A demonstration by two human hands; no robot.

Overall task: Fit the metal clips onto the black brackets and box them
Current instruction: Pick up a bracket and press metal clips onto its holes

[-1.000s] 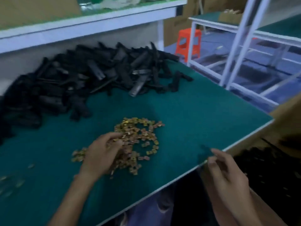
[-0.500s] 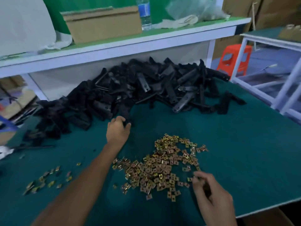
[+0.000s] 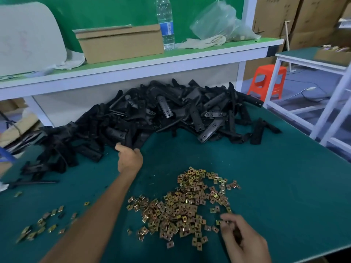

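Note:
A long heap of black brackets (image 3: pixel 171 112) lies across the back of the green table (image 3: pixel 275 186). My left hand (image 3: pixel 130 158) reaches into the heap's front edge, its fingers curled round a black bracket (image 3: pixel 131 138). A pile of small brass-coloured metal clips (image 3: pixel 182 207) is spread on the table in front. My right hand (image 3: pixel 241 238) is at the pile's right edge and pinches a clip (image 3: pixel 220 222) between its fingertips.
A few loose clips (image 3: pixel 43 223) lie scattered at the left front. On the shelf behind stand a cardboard box (image 3: pixel 119 42), a water bottle (image 3: pixel 166 23) and a plastic bag (image 3: pixel 218 21). An orange stool (image 3: pixel 266 80) and a white rack (image 3: pixel 322 95) stand to the right.
My view swung from the table's right edge to the heap. My left hand moved from the clip pile up to the brackets. My right hand came from the table edge to the clips.

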